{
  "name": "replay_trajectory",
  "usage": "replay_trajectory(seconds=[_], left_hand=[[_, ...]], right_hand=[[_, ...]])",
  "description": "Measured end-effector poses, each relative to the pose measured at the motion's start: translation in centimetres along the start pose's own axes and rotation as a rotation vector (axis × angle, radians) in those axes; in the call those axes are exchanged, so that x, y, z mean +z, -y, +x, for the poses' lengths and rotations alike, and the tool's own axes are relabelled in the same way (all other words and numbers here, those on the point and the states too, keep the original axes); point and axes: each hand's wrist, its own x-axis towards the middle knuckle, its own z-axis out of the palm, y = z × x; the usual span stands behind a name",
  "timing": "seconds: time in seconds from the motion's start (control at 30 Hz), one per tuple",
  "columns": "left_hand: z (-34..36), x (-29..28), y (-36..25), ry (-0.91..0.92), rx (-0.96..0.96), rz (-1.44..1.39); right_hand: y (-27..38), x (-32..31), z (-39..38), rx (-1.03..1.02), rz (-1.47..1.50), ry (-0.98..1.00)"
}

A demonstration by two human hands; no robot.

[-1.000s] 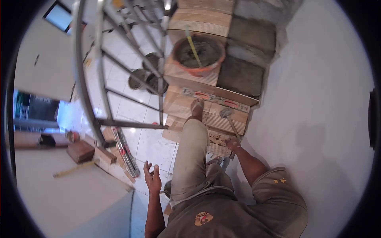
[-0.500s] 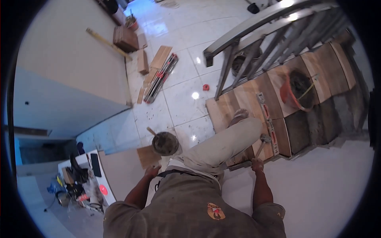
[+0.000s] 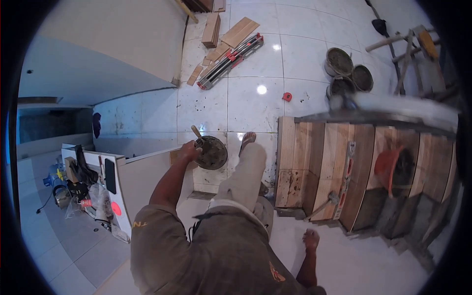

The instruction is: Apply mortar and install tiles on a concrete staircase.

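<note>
Gripped at its rim, your left hand [image 3: 189, 150] held the round, mortar-caked bucket [image 3: 211, 153] — looked heavy; right hand [image 3: 310, 239] hung empty.

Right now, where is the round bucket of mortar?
In the head view, the mortar bucket sits just left of centre, gripped at its rim by the left hand, above the white floor tiles beside the person's raised foot.

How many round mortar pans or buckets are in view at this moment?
5. One dark pan at the left hand; three grey pans clustered on the floor tiles; one orange bucket on the stair treads. The blurred railing may hide others.
</note>
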Motion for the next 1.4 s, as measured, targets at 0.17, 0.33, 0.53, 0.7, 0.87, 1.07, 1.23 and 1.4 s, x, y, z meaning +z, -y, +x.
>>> replay_trajectory(seconds=[0.17, 0.33, 0.53, 0.7, 0.87, 1.07, 1.23, 1.4], left_hand=[[11.6, 1.3, 1.5, 0.137, -0.023, 0.286], [24.4, 4.9, 4.7, 0.063, -0.068, 0.487], [31.7, 8.5, 8.1, 0.208, -0.143, 0.663], [30.8, 11.4, 11.4, 0.477, -0.198, 0.422], [19.7, 11.9, 11.8, 0.302, -0.082, 0.384], [4.4, 3.7, 7.2, 0.198, -0.415, 0.262], [-5.5, -1.9, 0.8, 0.066, -0.37, 0.189], [-11.3, -2.8, -8.8, -0.092, -0.021, 0.084]], right_hand=[[-1.6, -0.4, -1.0, 0.858, 0.771, 0.174], [11.2, 6.5, 4.2, 0.346, 0.12, 0.34], [33.6, 21.3, 11.2, 0.112, -0.091, 0.235], [36.9, 27.0, 9.3, 0.107, -0.057, 0.387], [30.4, 25.6, 9.8, 0.223, -0.186, 0.431], [25.2, 20.8, 11.1, 0.204, -0.284, 0.386], [24.1, 20.5, 10.9, -0.124, -0.284, 0.329], [25.2, 19.4, 4.9, -0.174, 0.186, 0.396]])
